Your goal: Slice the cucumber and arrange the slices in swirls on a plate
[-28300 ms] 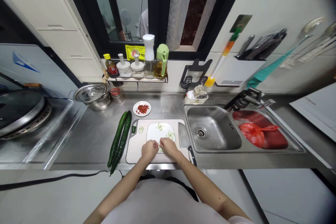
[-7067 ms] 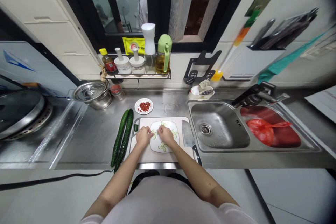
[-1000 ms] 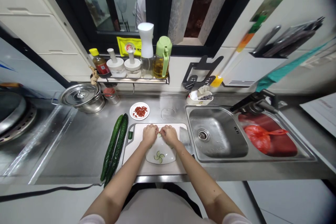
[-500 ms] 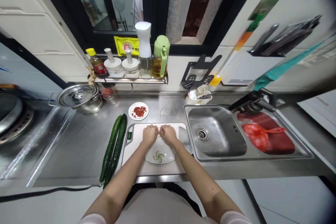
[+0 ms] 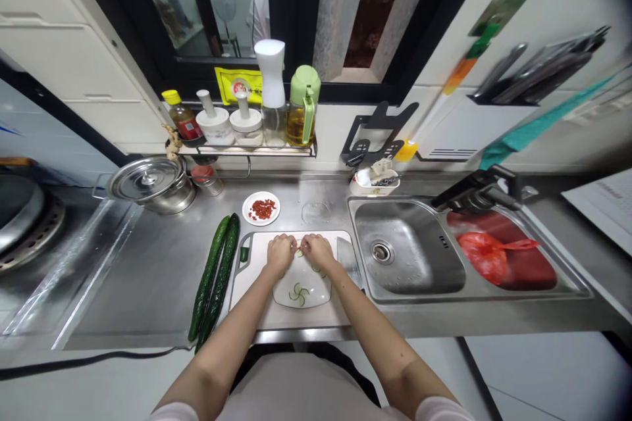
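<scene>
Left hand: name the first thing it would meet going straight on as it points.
Probably the right hand; the left hand points inward toward it above the far side of the white plate, though depth is unclear.

You wear a plain, pale shirt (image 5: 299,391) with short sleeves (image 5: 437,410), and black clothing (image 5: 348,362) shows past its front edge.

The head view looks forward and down over the worktop (image 5: 143,276). From close above, its wide frame spans stove (image 5: 51,223) to sink (image 5: 419,266).
</scene>
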Demonstrator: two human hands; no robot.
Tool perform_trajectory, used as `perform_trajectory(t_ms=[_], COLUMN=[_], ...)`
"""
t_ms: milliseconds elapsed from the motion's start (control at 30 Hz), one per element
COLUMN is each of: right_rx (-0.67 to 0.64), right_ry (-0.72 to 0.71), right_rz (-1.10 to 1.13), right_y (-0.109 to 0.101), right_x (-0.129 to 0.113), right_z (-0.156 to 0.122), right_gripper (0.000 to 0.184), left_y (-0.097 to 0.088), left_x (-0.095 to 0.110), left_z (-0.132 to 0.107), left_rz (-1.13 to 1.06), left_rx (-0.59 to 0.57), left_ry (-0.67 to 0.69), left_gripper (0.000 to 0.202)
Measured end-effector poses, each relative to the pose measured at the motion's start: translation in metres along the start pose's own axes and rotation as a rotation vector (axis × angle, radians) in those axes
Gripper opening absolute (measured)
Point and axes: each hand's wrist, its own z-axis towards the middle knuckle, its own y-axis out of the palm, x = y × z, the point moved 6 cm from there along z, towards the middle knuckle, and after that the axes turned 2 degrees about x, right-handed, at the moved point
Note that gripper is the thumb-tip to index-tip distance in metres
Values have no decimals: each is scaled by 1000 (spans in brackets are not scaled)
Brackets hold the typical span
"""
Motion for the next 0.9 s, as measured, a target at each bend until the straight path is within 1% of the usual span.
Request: perform_trajectory(t_ms=[167,700,900], right_rx=[-5,1,-6], right_ry=[3,5,2], right_rz=[-8,-42,-23], right_y=[0,5,4], right_x=[1,1,4], right_z=[1,2,3], right_gripper=[18,19,18], left_y=[0,4,1], left_x=[-1,3,2], left_z=[2,2,0], left_rz=[-10,-9,-48], left_rx=[10,10,20], left_ry=[-8,-8,-22], left_gripper=[17,15,15])
